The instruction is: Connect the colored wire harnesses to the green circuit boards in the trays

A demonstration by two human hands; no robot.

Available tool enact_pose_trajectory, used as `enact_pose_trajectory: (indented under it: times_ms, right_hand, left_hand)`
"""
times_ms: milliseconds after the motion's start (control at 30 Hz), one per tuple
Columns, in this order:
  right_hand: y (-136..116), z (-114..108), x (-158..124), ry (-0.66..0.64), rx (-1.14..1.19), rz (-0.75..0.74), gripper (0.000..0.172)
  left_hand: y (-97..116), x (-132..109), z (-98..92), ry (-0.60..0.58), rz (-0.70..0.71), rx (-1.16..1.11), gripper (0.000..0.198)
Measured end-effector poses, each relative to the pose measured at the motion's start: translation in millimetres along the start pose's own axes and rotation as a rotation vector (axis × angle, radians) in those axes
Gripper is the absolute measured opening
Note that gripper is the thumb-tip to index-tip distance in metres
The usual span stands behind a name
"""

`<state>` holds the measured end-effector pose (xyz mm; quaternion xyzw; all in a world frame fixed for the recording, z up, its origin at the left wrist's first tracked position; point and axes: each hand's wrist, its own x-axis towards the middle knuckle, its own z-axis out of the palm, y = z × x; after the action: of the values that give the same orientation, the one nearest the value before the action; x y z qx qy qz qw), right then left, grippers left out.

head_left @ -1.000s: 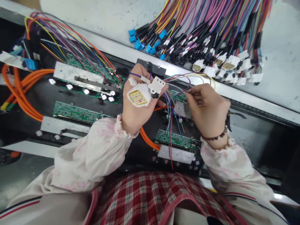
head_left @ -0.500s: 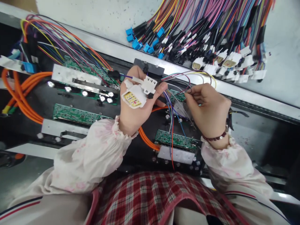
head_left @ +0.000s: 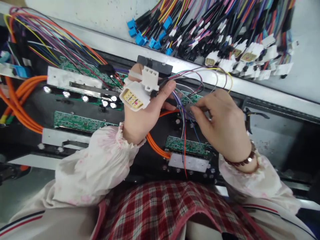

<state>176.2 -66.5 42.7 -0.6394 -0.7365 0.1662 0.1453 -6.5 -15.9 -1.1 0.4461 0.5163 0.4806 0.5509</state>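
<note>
Left hand (head_left: 142, 116) palm-up, half-curled, white multi-pin connector (head_left: 131, 99) and white connector housing (head_left: 150, 78) gripped against palm, right hand (head_left: 221, 128) pinched on coloured wires (head_left: 178, 103), green circuit board (head_left: 191, 98) just beneath fingertips, wire harness bundle (head_left: 200, 40) beyond both hands

Even, bright, diffuse light from above illuminates the bench scene; the source lies outside the frame. Highlights nearly wash out the pale board (head_left: 302, 63) and the white connector (head_left: 132, 98), while soft glare marks the metal rail (head_left: 105, 40) and aluminium plate (head_left: 67, 78). Shadows are soft beneath the right hand (head_left: 222, 123), whose fingers show slight blur, and deepen in the dark recess (head_left: 310, 160). Wide-angle distortion bows straight edges toward the frame margins and stretches the plaid cloth (head_left: 160, 213) at the lower edge.
</note>
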Motion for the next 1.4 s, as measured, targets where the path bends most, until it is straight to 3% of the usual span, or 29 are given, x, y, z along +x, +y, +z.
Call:
enact_pose_trajectory:
  times_ms: [133,233,500,700,900,1233,1400]
  right_hand:
    - [9.5,-10.9,-5.6,0.129,-0.129,0.094,0.012]
    - [14.5,-7.0,-2.1,0.221,-0.098,0.093,0.012]
    - [27.7,18.8,4.0,0.190,0.033,0.104,0.005]
    - [27.8,18.2,2.0,0.217,0.024,0.095,0.003]
    - [27.1,18.1,3.0,0.223,0.033,0.086,0.004]
    - [30.9,19.8,2.0,0.211,0.019,0.094,0.003]
    - [8.4,5.9,-0.3,0.249,-0.052,0.080,0.014]
  left_hand:
    - [0.6,1.1,1.9,-0.021,-0.007,-0.080,0.044]
    - [1.5,2.0,1.7,-0.009,0.010,-0.056,0.044]
    - [2.5,3.5,-1.2,-0.003,0.094,0.075,0.050]
    - [-1.1,6.6,2.2,0.013,0.084,-0.055,0.048]
    - [1.1,3.5,2.4,0.033,0.033,-0.025,0.038]
    - [-2.2,4.1,-3.4,0.017,0.112,-0.001,0.047]
    - [1.5,2.0,-3.4,0.011,0.040,0.018,0.051]
